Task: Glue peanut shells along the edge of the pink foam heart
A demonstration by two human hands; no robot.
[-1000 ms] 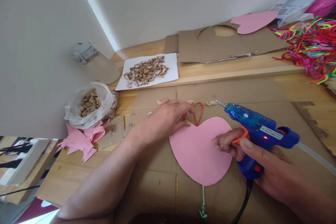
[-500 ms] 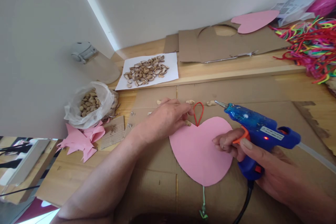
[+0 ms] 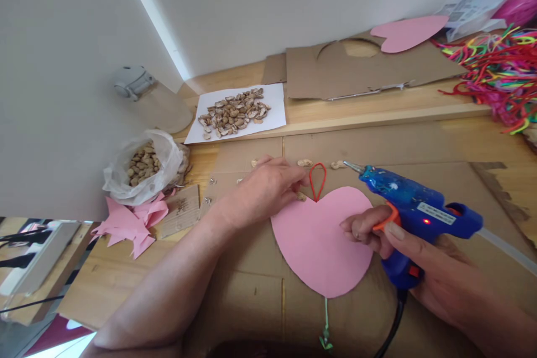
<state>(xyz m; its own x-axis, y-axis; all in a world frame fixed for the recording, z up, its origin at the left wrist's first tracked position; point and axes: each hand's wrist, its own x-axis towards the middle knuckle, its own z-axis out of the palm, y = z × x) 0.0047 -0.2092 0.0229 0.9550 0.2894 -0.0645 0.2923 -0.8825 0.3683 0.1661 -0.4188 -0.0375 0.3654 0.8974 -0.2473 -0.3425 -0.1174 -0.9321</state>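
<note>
A pink paper heart (image 3: 323, 246) lies flat on a cardboard sheet, with a red cord loop (image 3: 318, 182) at its top notch and a thin green cord (image 3: 326, 313) hanging from its point. My left hand (image 3: 274, 184) is at the heart's upper left edge, fingers closed on a peanut shell (image 3: 301, 196) and pressing it there. My right hand (image 3: 403, 240) grips a blue hot glue gun (image 3: 415, 201), one finger on the orange trigger. Its nozzle points left, close to a peanut shell half (image 3: 337, 164) behind the heart. Another peanut shell (image 3: 305, 163) lies left of that one.
Shells lie heaped on white paper (image 3: 274, 114) at the back. A plastic bag of peanuts (image 3: 121, 179) and pink paper scraps (image 3: 126, 226) are at left. Cut cardboard (image 3: 306, 75), a second pink heart (image 3: 413, 33) and colourful cords (image 3: 499, 72) are at the back right.
Almost nothing differs. The glue gun and right hand have shifted very slightly to the right; the left hand stays at the heart's upper left edge.
</note>
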